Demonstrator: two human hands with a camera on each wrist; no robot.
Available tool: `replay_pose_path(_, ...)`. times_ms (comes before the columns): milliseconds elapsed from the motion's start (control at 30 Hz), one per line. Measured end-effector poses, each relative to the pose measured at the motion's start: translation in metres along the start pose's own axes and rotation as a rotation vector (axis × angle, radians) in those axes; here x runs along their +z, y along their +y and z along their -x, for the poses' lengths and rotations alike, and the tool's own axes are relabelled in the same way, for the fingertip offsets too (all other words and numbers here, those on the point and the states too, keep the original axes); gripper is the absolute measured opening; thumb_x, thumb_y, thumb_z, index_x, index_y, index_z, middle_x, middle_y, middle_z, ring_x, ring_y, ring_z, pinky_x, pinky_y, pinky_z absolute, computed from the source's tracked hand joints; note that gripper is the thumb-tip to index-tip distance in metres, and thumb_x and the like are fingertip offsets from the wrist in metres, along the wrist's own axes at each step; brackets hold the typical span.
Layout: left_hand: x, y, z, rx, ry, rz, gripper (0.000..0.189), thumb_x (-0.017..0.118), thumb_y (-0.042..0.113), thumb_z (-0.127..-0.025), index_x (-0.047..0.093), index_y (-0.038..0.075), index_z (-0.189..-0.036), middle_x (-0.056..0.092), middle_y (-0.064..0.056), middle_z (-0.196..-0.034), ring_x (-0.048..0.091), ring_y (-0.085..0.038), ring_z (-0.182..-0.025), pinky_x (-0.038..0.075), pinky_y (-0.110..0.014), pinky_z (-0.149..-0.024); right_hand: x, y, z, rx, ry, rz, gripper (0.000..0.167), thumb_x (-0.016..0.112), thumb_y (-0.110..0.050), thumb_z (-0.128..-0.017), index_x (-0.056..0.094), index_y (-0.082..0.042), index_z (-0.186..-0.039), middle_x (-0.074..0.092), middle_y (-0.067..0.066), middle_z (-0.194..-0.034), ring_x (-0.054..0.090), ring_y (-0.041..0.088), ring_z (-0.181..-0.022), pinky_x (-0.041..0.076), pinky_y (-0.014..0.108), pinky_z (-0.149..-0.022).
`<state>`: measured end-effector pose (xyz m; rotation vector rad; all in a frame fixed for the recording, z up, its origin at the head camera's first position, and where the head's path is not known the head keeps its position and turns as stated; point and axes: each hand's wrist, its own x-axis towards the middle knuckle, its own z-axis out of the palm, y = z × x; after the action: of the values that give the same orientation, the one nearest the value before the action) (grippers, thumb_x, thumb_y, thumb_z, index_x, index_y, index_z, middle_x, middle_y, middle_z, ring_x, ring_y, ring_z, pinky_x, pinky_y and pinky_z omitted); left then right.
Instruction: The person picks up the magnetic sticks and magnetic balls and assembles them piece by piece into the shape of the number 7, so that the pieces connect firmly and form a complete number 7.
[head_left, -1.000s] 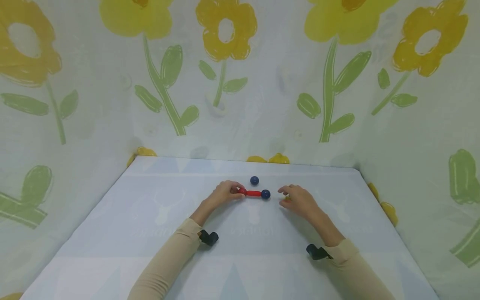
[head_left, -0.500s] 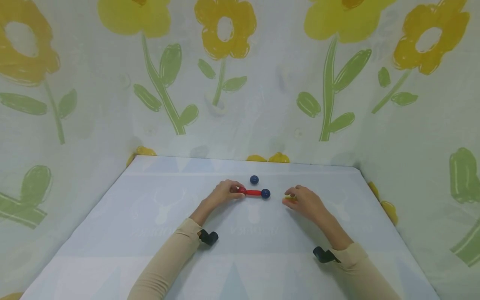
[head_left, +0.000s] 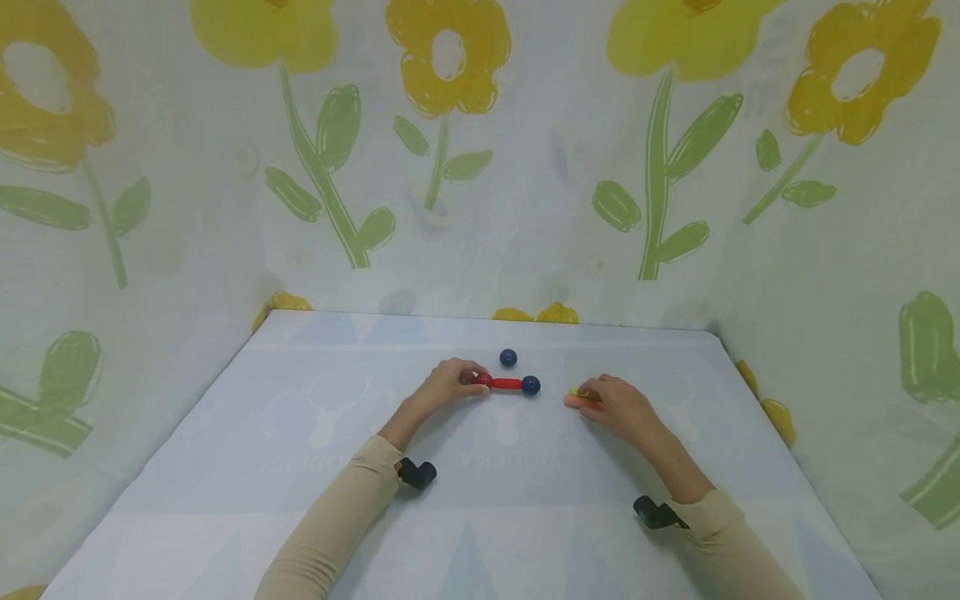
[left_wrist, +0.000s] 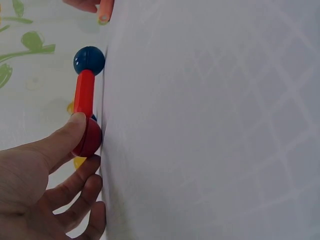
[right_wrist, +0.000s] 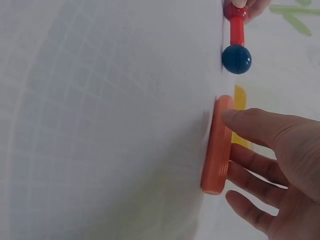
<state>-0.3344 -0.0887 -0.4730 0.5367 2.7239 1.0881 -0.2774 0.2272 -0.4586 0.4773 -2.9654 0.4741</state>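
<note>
In the head view my left hand pinches a red ball between thumb and fingers. A short red rod joins that ball to a dark blue ball, and the piece lies on the table. To the right, my right hand holds an orange rod, its thumb on the near side and fingers behind. A bit of something yellow shows beside the orange rod, mostly hidden by the fingers. A loose dark blue ball sits just behind the joined piece.
The white table carries a faint pattern. Flower-printed cloth surrounds its back and sides. A small black camera is worn on each wrist, the left camera and the right camera.
My right hand has moved slightly to the right, away from the joined piece, and its fingers have drawn in on the orange rod, which now shows. The left hand keeps its hold.
</note>
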Motion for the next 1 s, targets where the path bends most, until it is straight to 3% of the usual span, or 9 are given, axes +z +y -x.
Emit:
replay_pose_path(400, 0.0009, -0.0003, -0.0002, 0.0, 0.007, 0.001, 0.031, 0.074, 0.026, -0.088, 0.072, 0.015, -0.117, 0.073, -0.004, -0.106, 0.062, -0.017, -0.091, 0.055, -0.035, -0.089, 0.0007, 0.0048, 0.0017, -0.023, 0.003, -0.013, 0.024, 0.079, -0.015, -0.083, 0.074, -0.007, -0.105, 0.066, 0.002, -0.087, 0.054, 0.014, -0.075, 0.052, 0.031, -0.072)
replay_pose_path(1000, 0.0025, -0.0009, -0.001, -0.012, 0.012, 0.004, 0.03, 0.074, 0.027, -0.088, 0.072, 0.018, -0.117, 0.073, -0.002, -0.106, 0.062, -0.017, -0.092, 0.055, -0.036, -0.091, 0.007, 0.0078, 0.0015, -0.012, 0.016, 0.006, 0.021, 0.078, -0.016, -0.083, 0.074, -0.008, -0.102, 0.067, 0.003, -0.089, 0.057, 0.015, -0.077, 0.055, 0.035, -0.076)
